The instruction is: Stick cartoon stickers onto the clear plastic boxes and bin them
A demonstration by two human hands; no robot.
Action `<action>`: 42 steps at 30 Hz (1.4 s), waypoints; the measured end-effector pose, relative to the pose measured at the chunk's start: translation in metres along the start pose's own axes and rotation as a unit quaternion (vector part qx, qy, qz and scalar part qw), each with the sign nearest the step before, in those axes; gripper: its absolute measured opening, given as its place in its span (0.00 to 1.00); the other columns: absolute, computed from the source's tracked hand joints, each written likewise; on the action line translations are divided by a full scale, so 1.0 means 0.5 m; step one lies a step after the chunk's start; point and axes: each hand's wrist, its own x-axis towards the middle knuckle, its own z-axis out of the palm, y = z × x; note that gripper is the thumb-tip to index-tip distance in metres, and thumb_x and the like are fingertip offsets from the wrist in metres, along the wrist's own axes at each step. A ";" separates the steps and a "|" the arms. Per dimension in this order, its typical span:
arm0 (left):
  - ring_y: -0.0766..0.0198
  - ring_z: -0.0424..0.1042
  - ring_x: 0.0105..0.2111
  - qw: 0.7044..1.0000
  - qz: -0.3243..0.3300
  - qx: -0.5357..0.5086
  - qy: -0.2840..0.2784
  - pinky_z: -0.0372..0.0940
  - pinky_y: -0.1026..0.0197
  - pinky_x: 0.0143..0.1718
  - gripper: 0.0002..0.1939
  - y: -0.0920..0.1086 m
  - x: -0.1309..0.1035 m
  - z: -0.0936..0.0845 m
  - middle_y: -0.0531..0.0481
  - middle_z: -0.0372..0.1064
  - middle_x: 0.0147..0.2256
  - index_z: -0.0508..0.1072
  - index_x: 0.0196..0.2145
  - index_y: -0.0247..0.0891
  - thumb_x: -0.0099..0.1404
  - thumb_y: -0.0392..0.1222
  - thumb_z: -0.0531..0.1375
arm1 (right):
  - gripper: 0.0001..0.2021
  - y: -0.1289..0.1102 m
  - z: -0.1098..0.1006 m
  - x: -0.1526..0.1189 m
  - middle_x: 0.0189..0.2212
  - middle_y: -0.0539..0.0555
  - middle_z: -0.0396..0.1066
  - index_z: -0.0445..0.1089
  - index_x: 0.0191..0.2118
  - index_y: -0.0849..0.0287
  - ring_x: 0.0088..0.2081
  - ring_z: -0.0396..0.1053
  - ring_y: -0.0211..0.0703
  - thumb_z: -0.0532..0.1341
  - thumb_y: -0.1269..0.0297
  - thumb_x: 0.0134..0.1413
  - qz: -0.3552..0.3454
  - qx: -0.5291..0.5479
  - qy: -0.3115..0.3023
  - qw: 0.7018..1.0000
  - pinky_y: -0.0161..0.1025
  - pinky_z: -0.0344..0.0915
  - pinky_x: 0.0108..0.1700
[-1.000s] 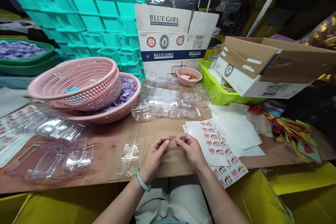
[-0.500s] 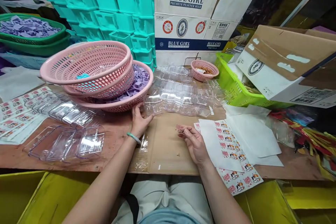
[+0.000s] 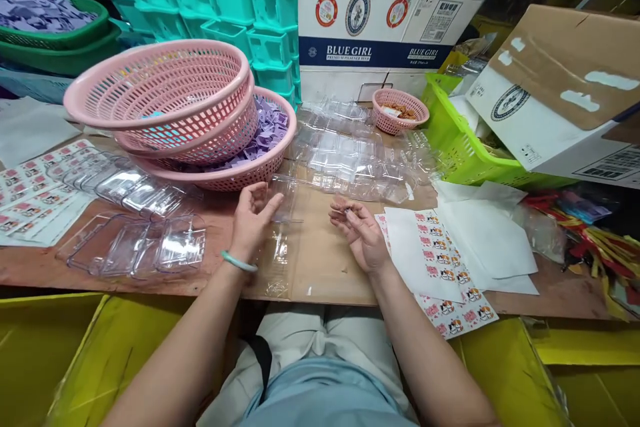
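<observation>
The carton [image 3: 367, 27] read "BLUE GIRL PREMIUM PILSENER BEER" on its blue band [image 3: 367, 55]. In front of it, the right hand [image 3: 365, 235] pinched a small pinkish piece [image 3: 342, 201] between its fingers. Forward of the carton's left edge, the left hand [image 3: 250, 220] curved beside blurred clear plastic [image 3: 288, 200]; whether its fingers gripped it, I could not tell.

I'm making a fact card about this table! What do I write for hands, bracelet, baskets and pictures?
Left hand: thumb and fingers apart, beside clear plastic; grip unclear
Right hand: pinching a small pinkish piece, details blurred
Bracelet: pale green, left wrist
Pink baskets: stacked, purple pieces in the bottom one
Pictures: cats, on printed sheets beside the right arm
</observation>
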 end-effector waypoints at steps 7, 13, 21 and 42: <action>0.64 0.71 0.40 0.994 -0.084 -0.066 -0.021 0.66 0.61 0.44 0.22 -0.007 -0.081 0.014 0.47 0.69 0.43 0.67 0.46 0.40 0.56 0.51 0.64 | 0.35 0.052 0.045 0.024 0.29 0.42 0.70 0.51 0.54 0.48 0.29 0.70 0.34 0.70 0.62 0.42 -0.024 -0.040 0.057 0.997 0.38 0.69 0.42; 0.64 0.70 0.34 0.967 -0.208 -0.126 -0.077 0.65 0.67 0.25 0.22 0.022 -0.101 -0.017 0.44 0.69 0.45 0.72 0.43 0.37 0.57 0.55 0.62 | 0.36 0.035 -0.026 0.028 0.36 0.48 0.70 0.49 0.58 0.47 0.38 0.69 0.37 0.68 0.58 0.45 -0.109 -0.167 0.132 0.971 0.38 0.67 0.45; 0.58 0.73 0.35 0.936 -0.223 -0.024 -0.270 0.66 0.62 0.30 0.16 0.040 -0.184 0.009 0.48 0.74 0.39 0.74 0.41 0.40 0.59 0.51 0.61 | 0.12 -0.077 -0.026 -0.061 0.43 0.51 0.67 0.67 0.43 0.50 0.41 0.68 0.39 0.64 0.57 0.52 -0.168 -0.248 0.179 0.937 0.40 0.68 0.45; 0.51 0.58 0.62 0.890 -0.075 -0.135 -0.429 0.53 0.48 0.64 0.32 -0.024 -0.193 -0.001 0.44 0.61 0.61 0.69 0.56 0.44 0.54 0.39 0.69 | 0.11 -0.067 0.013 -0.151 0.19 0.45 0.70 0.72 0.31 0.58 0.21 0.67 0.31 0.70 0.58 0.46 0.088 -0.160 0.096 0.978 0.28 0.70 0.26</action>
